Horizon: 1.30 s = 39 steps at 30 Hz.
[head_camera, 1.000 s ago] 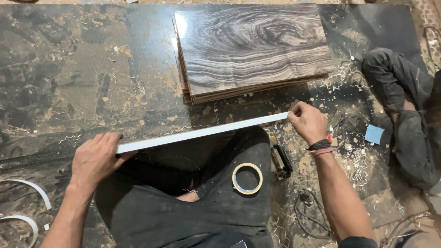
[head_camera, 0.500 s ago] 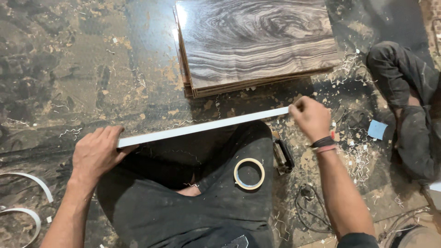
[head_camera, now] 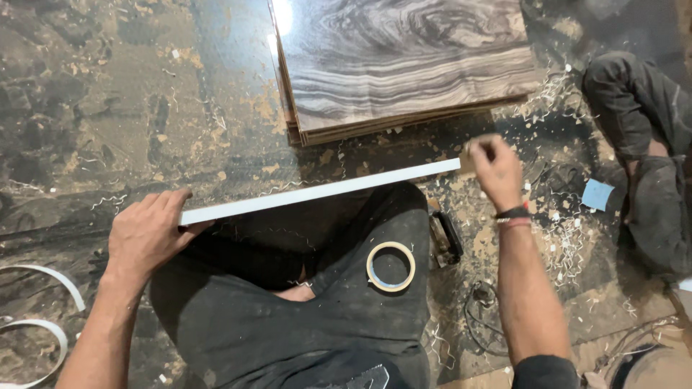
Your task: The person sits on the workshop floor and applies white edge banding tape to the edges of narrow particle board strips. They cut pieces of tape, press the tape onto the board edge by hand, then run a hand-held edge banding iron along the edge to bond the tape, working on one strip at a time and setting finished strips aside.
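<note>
Across the frame's middle, the white strip [head_camera: 317, 193] is lying over the person's lap, slanting up to the right. Left hand [head_camera: 148, 234] is pressing its lower-left end, fingers curled over it. Right hand [head_camera: 496, 169] is pinching something small at the right tip; blurred, cannot tell what. Risk: strip flexing or slipping sideways, since it's only being supported at the ends.

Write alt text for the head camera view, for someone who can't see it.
A seated person's left hand and right hand hold the two ends of a long white strip across their lap. A tape roll rests on one leg, and stacked wood-grain boards lie ahead on the shavings-strewn floor.
</note>
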Tool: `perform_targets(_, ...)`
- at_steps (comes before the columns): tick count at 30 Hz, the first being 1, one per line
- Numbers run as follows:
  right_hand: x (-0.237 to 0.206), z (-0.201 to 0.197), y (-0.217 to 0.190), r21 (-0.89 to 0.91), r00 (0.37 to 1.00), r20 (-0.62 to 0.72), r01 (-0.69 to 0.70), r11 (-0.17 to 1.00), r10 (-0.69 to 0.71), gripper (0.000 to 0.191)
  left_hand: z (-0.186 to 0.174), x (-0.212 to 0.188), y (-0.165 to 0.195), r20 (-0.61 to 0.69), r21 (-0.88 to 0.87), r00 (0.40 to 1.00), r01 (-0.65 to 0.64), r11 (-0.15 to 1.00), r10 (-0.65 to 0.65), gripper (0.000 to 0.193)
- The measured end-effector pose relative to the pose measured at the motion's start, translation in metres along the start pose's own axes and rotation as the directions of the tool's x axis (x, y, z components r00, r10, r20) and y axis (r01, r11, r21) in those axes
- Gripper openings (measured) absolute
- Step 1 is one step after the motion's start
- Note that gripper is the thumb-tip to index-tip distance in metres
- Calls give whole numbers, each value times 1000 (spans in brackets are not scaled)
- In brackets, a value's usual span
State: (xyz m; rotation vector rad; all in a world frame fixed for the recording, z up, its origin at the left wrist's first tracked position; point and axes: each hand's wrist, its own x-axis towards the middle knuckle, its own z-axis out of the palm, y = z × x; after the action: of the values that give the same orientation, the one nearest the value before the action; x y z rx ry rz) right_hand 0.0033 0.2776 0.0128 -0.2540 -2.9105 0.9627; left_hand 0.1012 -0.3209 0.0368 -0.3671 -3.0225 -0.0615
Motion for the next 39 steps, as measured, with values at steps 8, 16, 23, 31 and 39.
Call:
perform_targets(8,20,49,-89,-450,837,215,542,709,-503,44,-4,0,4,-24,-13,1000,-16,1000,16,54)
perform_targets(16,-88,200,-272,-30,614,161,786,618,-773,72,1,0,2,-111,-26,993,-50,998,47,53)
perform_targets(23,-55,131,-182,-279,651,221,756,593,-726,70,5,-11,-8,-100,-26,994,-41,999,38,69)
perform_targets(31,-13,23,-2,148,973,-186,168,975,-139,37,5,-17,47,-286,-76,923,-289,954,257,71)
perform_targets(39,-193,139,79,597,977,159,-208,774,140,21,20,2,100,-260,-174,947,-236,956,187,67)
